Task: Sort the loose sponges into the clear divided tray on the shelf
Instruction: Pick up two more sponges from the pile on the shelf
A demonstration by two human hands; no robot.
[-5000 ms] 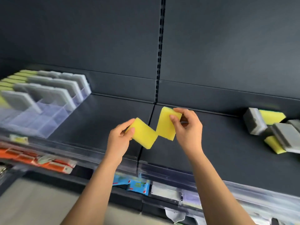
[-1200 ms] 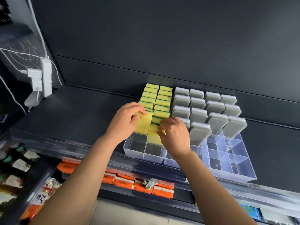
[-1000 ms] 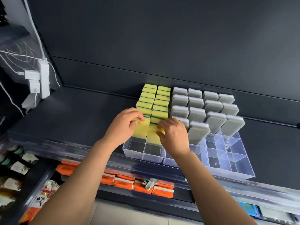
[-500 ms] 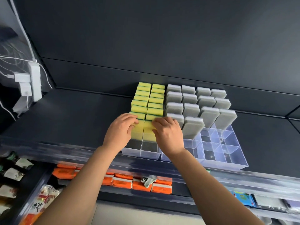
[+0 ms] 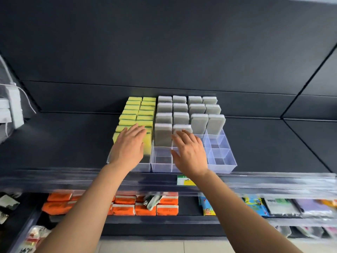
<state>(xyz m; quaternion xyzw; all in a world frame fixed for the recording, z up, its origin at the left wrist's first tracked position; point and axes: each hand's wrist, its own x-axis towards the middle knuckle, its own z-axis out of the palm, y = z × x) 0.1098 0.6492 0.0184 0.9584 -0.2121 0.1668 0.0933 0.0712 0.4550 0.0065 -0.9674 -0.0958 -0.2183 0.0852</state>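
**Both hands open over the tray front**

The left hand (image 5: 128, 146) sits at centre frame, palm down, fingers spread wide and pointing up the frame; it holds nothing. It covers the front of the yellow sponges (image 5: 138, 111), and whether the palm touches them cannot be told. The right hand (image 5: 189, 152) is just to its right, also palm down with fingers fanned wide and empty, its fingertips (image 5: 184, 133) over the nearest grey sponges (image 5: 179, 106). Both forearms run down to the lower edge of the frame.

The tray (image 5: 221, 166) lies on the dark shelf (image 5: 63, 139), at centre frame, its clear front wall close to the shelf's front lip.

Yellow sponges stand on edge in two columns at the tray's left side. About eight show in the left column and seven in the right; the left hand hides the nearest ones, so the count is rough. Grey sponges fill four columns to the right: four, four, three and three, fourteen in all. Clear empty compartments show at the tray's front, mostly at its right.

Below the shelf, orange packs (image 5: 145, 207) lie in a row at lower centre, with blue packs (image 5: 207, 207) to the right of them.
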